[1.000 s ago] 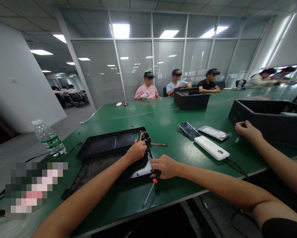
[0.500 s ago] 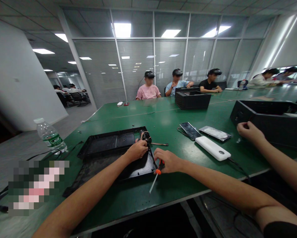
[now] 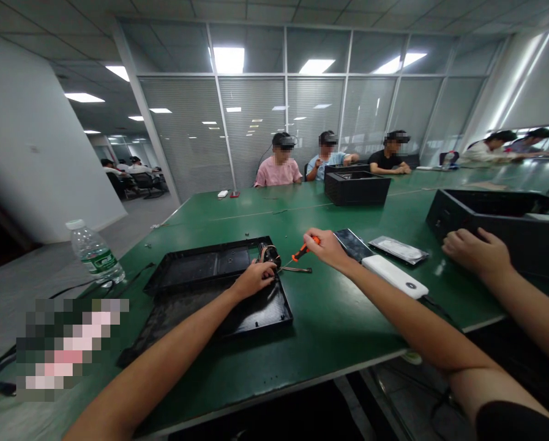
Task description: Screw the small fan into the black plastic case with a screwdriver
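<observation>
A screwdriver (image 3: 305, 248) with an orange and black handle is gripped in my right hand (image 3: 328, 250). Its thin shaft slants down and left toward a small black part with coloured wires (image 3: 270, 254). That part sits at the right end of an open black computer panel (image 3: 210, 260), which lies hinged or laid against a second black panel (image 3: 265, 309). My left hand (image 3: 254, 280) is closed just below the wired part, near the screwdriver's tip; whatever its fingers hold is hidden. A loose cable end (image 3: 297, 270) runs out to the right on the table.
On the green table (image 3: 338, 331) lie a white power bank (image 3: 393, 275), a phone-like dark slab (image 3: 353, 245) and a bagged hard drive (image 3: 399, 249). A co-worker's hand (image 3: 478, 252) is beside a black computer case (image 3: 494, 214). A water bottle (image 3: 95, 254) stands left.
My right hand has risen and moved away from me, turning the screwdriver from pointing down toward me to pointing at the wired part. The co-worker's hand has shifted slightly.
</observation>
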Action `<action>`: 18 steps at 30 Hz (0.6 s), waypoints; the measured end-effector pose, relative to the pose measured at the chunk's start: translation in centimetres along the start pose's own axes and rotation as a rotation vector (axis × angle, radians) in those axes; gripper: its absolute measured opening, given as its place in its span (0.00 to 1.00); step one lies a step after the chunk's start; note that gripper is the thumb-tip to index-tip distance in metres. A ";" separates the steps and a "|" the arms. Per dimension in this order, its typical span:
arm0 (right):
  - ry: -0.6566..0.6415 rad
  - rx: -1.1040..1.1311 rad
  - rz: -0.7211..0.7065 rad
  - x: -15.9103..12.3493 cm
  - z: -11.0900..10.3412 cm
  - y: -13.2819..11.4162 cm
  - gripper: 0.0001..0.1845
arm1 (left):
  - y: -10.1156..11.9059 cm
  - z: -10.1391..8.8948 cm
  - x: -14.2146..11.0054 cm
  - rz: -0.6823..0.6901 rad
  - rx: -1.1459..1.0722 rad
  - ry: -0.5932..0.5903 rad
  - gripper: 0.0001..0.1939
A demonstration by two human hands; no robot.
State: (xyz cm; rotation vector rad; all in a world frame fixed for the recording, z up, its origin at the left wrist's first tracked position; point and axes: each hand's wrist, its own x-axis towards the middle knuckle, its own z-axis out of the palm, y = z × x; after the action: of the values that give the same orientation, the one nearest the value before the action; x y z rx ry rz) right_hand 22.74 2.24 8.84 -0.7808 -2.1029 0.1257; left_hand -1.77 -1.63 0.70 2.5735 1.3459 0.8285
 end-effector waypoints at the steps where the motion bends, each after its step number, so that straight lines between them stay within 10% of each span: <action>1: -0.012 -0.056 -0.031 0.5 0.6 -0.1 0.16 | 0.0 0.0 0.0 -0.003 -0.021 0.005 0.19; 18: -0.110 -0.304 -0.212 2.2 3.2 0.2 0.13 | -0.3 0.2 0.0 0.013 0.050 -0.014 0.10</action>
State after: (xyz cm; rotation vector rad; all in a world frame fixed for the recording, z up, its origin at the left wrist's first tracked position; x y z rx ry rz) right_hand 19.45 4.23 8.39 -0.7333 -2.3271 -0.2770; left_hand -1.89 -1.40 0.48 2.6227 1.3645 0.7868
